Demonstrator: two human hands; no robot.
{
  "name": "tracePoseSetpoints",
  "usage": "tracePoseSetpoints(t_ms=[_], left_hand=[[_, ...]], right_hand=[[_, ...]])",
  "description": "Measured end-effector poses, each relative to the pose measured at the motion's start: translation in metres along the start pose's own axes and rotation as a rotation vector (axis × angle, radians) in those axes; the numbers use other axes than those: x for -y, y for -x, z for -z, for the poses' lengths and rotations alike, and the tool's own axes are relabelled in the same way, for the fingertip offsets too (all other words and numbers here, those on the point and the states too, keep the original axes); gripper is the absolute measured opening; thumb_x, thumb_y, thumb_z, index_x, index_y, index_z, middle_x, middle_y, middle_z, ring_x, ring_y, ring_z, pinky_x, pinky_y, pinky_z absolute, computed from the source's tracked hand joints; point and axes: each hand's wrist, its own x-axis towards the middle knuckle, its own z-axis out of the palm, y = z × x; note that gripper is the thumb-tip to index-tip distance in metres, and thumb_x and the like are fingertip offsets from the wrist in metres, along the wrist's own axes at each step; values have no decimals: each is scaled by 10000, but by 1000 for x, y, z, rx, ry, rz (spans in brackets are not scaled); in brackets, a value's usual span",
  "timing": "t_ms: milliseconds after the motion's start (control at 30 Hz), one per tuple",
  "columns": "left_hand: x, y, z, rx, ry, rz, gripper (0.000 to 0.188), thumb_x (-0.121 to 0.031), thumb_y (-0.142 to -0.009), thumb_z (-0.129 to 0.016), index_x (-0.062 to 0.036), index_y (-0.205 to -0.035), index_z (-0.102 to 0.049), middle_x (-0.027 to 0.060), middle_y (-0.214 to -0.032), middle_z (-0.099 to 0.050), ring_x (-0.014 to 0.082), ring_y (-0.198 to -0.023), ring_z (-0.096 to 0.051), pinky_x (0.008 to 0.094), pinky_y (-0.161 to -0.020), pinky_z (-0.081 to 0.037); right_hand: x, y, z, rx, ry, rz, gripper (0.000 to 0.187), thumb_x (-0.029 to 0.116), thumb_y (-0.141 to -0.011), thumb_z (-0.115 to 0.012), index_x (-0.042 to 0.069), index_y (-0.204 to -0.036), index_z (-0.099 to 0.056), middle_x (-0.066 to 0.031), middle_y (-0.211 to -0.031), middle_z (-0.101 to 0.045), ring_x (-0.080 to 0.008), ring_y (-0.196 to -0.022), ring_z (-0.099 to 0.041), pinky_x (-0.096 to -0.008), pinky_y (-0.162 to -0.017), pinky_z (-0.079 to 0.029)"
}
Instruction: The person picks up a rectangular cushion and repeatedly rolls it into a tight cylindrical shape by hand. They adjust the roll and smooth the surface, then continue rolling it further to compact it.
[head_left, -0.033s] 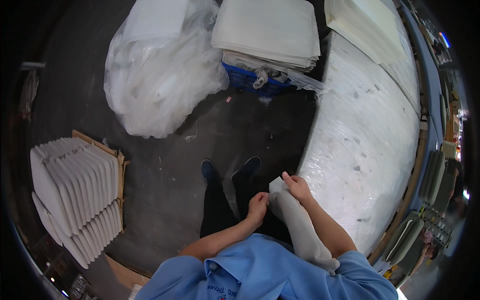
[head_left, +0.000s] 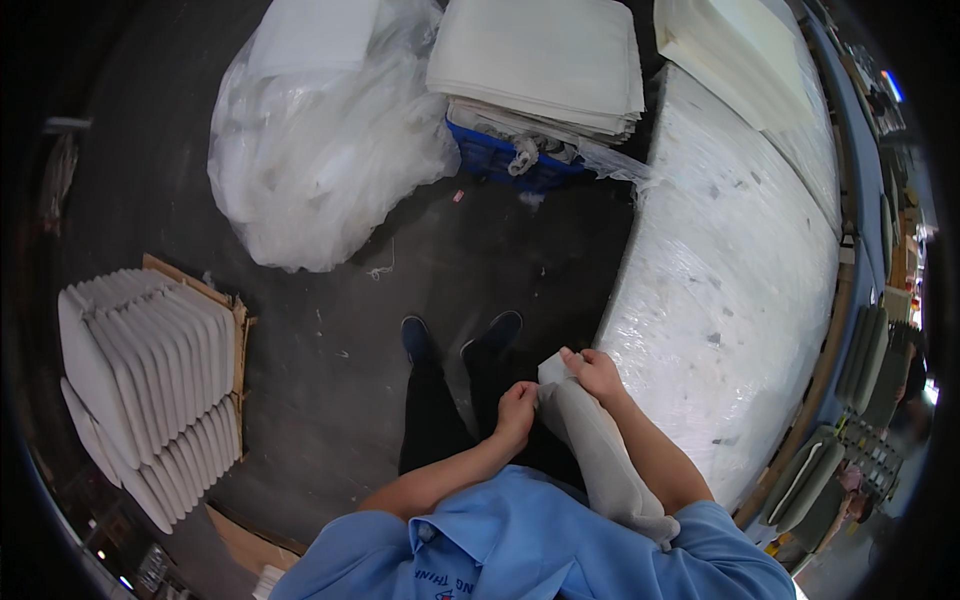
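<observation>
A long grey fabric cushion cover (head_left: pixel 605 450) lies slantwise against my front, from my right forearm up to my hands. White sheet-like material (head_left: pixel 552 370) sticks out of its far end. My left hand (head_left: pixel 517 412) is closed in a pinch on the left edge of the cover at that end. On the other side, my right hand (head_left: pixel 594 375) grips the cover and the white material, its thumb stretched along the top. The cover's underside is hidden, so I cannot tell how full it is.
Grey padded cushions (head_left: pixel 150 370) stand in two stacked rows at left beside a wooden board. Ahead are a clear plastic bundle (head_left: pixel 310 170) and white sheets (head_left: pixel 540 60) on a blue crate (head_left: pixel 500 155). A film-wrapped stack (head_left: pixel 720 270) borders my right side.
</observation>
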Motion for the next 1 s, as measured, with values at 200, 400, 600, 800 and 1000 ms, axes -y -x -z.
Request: tracePoseSetpoints(t_ms=[200, 400, 600, 800, 1000], left_hand=[[9, -21, -43, -377, -285, -191, 295, -279, -1090, -479, -31, -1026, -625, 161, -939, -679, 311, -940, -660, 437, -860, -501], [-20, -53, -55, -497, -402, -126, 382, -370, -1085, -477, -23, -1059, -635, 249, -1027, -715, 468, -1002, -678, 543, -863, -510], [-31, -75, -71, -442, -592, -16, 381, -392, -1058, -526, -59, -1147, -686, 228, -1120, -735, 456, -1096, -680, 536, -921, -523], [-33, -107, -80, -395, -713, -60, 385, -379, -1047, -541, -39, -1094, -714, 224, -1120, -730, 432, -1073, -684, 514, -937, -516], [-17, -88, -33, 12, -136, 112, 571, -569, -1062, -501, -51, -1099, -741, 127, -1201, -727, 307, -1143, -659, 427, -990, -494]], right_hand=[[7, -5, -12, -194, 120, 124, 482, 478, -887, -752, 15, -761, -703, -220, -723, -687, -409, -727, -685, -499, -674, -517], [1, -19, -24, -355, 224, 288, 418, 408, -921, -726, 56, -709, -647, -196, -720, -681, -429, -704, -677, -519, -629, -514], [-22, -32, -27, -464, 173, 344, 411, 380, -939, -716, 79, -690, -588, -179, -703, -653, -423, -670, -664, -524, -602, -507], [-22, -38, -25, -562, 179, 352, 409, 361, -928, -739, 77, -690, -566, -177, -695, -639, -424, -685, -662, -524, -603, -506], [-23, -17, -28, -453, 168, 335, 485, 452, -928, -738, 58, -687, -591, -187, -717, -661, -428, -692, -663, -517, -611, -500]])
